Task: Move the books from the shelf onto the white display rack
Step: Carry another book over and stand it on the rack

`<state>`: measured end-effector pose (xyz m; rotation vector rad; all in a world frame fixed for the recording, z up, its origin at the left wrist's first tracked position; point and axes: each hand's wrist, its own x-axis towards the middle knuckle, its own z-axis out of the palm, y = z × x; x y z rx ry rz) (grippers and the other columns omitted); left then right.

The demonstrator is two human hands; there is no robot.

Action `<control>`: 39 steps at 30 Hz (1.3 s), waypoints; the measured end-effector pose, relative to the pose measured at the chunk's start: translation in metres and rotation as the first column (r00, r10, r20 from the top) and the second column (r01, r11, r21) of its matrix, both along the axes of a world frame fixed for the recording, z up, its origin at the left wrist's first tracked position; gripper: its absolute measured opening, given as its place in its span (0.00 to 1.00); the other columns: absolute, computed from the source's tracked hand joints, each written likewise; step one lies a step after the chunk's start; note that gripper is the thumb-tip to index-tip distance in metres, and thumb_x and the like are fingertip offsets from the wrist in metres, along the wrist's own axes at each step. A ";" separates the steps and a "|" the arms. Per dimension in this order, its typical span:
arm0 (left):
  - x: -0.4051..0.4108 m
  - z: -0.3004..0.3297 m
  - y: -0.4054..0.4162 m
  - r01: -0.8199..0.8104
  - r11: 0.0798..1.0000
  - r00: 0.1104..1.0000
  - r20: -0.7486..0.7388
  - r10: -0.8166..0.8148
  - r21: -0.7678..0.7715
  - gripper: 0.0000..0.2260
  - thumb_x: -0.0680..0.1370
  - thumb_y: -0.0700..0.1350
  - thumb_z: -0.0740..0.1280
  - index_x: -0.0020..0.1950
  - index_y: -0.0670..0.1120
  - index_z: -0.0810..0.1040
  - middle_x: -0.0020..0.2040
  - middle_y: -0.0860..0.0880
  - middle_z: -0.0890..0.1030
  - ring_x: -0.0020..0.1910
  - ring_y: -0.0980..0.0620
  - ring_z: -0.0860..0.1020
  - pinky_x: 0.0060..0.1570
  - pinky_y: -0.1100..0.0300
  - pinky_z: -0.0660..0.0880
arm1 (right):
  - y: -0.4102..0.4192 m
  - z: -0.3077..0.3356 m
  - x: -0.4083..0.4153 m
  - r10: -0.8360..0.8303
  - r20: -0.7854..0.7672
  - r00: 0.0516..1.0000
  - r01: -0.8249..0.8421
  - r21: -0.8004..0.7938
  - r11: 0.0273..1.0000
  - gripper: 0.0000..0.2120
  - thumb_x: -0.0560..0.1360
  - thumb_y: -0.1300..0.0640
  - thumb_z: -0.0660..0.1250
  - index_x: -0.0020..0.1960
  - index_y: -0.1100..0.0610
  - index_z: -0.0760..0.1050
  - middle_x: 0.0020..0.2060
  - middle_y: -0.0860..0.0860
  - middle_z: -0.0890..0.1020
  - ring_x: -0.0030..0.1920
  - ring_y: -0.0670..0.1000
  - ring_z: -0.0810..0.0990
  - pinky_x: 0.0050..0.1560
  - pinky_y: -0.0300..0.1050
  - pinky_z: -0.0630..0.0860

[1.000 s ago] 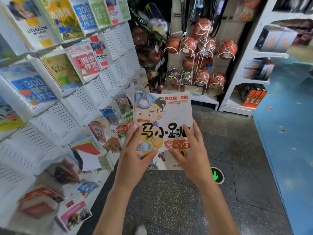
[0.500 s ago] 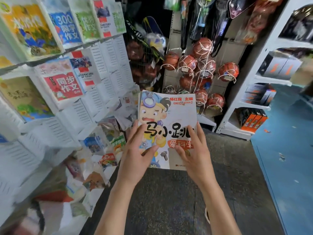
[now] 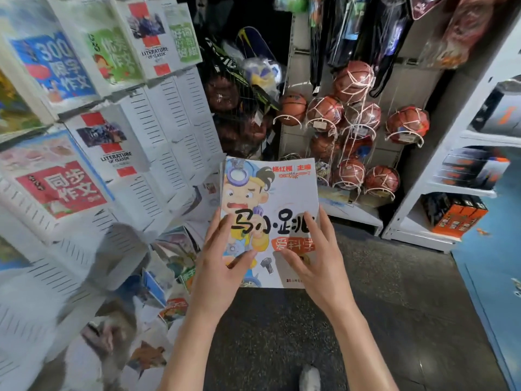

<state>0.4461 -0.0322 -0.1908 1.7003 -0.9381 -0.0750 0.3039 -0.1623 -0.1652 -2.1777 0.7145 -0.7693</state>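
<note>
Both of our hands hold one cartoon-cover book [image 3: 270, 204] upright in front of us: the left hand [image 3: 218, 266] grips its lower left corner, thumb laid across the cover and fingers spread up the left edge, while the right hand [image 3: 315, 262] clasps the lower right edge, thumb pressed flat on the cover. The book rises above both hands, its cover facing us and its top edge tipped away; whether more than one volume is in the hold we cannot tell.

To our left stands the white display rack [image 3: 180, 128], its slatted pockets stepping down in tiers. Several pockets are already filled: a blue composition book [image 3: 56, 69], a green-cover book [image 3: 115, 57], two white literature titles [image 3: 112, 142] and a red-banner book [image 3: 60, 189]. Many pockets just left of the held book show bare slats. Lower down, more books [image 3: 174, 266] lie loosely heaped, blurred.

We judge the task partly done, with this book carried but not yet seated in a pocket. Netted basketballs [image 3: 352, 125] hang behind, beside a white shelf unit [image 3: 431, 190].
</note>
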 end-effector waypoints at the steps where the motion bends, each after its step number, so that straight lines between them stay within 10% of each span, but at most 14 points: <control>1: 0.010 -0.001 -0.012 -0.026 1.000 1.000 0.006 0.026 0.005 0.33 0.74 0.49 0.71 0.76 0.53 0.64 0.77 0.64 0.58 0.75 0.67 0.60 0.68 0.73 0.63 | -0.015 -0.001 0.013 0.029 0.010 1.000 -0.029 -0.002 1.000 0.37 0.72 0.41 0.67 0.76 0.40 0.54 0.75 0.34 0.46 0.63 0.17 0.42 0.62 0.24 0.56; 14: 0.095 0.018 -0.172 -0.402 0.916 0.916 -0.010 0.402 -0.009 0.34 0.76 0.44 0.73 0.78 0.55 0.62 0.79 0.64 0.55 0.70 0.77 0.57 0.59 0.83 0.60 | -0.218 0.011 0.163 0.378 0.080 0.922 -0.383 0.053 0.922 0.36 0.76 0.50 0.72 0.77 0.41 0.56 0.78 0.34 0.47 0.76 0.33 0.48 0.74 0.47 0.65; 25: 0.181 -0.001 -0.203 -0.567 0.824 0.824 -0.008 0.567 -0.002 0.34 0.75 0.41 0.75 0.74 0.60 0.62 0.77 0.66 0.57 0.73 0.72 0.59 0.64 0.80 0.59 | -0.264 -0.010 0.276 0.567 0.071 0.820 -0.571 0.063 0.818 0.36 0.77 0.48 0.70 0.78 0.42 0.54 0.78 0.34 0.46 0.74 0.29 0.51 0.61 0.21 0.63; 35: 0.342 0.000 -0.243 -0.583 0.810 0.812 -0.029 0.583 -0.058 0.34 0.75 0.38 0.74 0.75 0.53 0.63 0.76 0.63 0.56 0.70 0.79 0.56 0.63 0.81 0.57 | -0.297 0.001 0.437 0.578 0.142 0.803 -0.583 -0.009 0.812 0.35 0.76 0.49 0.71 0.71 0.32 0.52 0.76 0.30 0.46 0.75 0.32 0.52 0.71 0.48 0.69; 39: 0.402 -0.001 -0.240 -0.596 0.801 0.803 -0.020 0.596 -0.050 0.34 0.76 0.39 0.73 0.74 0.56 0.59 0.76 0.64 0.54 0.68 0.81 0.53 0.62 0.83 0.55 | -0.291 0.000 0.504 0.611 0.145 0.779 -0.613 -0.034 0.789 0.36 0.76 0.52 0.71 0.73 0.34 0.53 0.76 0.30 0.46 0.74 0.30 0.53 0.70 0.35 0.66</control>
